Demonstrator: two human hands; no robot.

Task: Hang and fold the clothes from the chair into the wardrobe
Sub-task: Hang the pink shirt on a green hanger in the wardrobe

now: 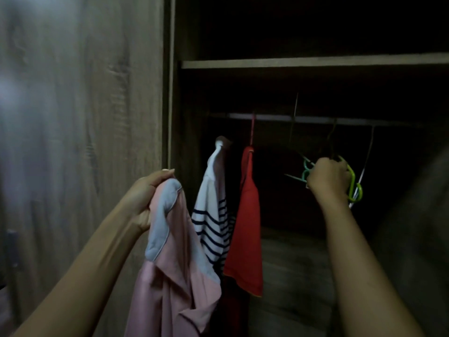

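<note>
My left hand (145, 198) grips a pink garment with a pale blue collar (175, 263) and holds it up in front of the open wardrobe. My right hand (328, 177) is closed around a bunch of green hangers (352, 183) that hang from the rail (267, 117). On the same rail, between my hands, hang a white shirt with navy stripes (213, 215) and a red garment (247, 227) on a red hanger. The chair is out of view.
A wooden shelf (291, 63) runs above the rail. The wardrobe's left panel (85, 117) stands close beside my left arm. A wooden floor board (291, 263) lies at the bottom of the dark hanging space. Thin wire hangers (368, 152) hang at the right.
</note>
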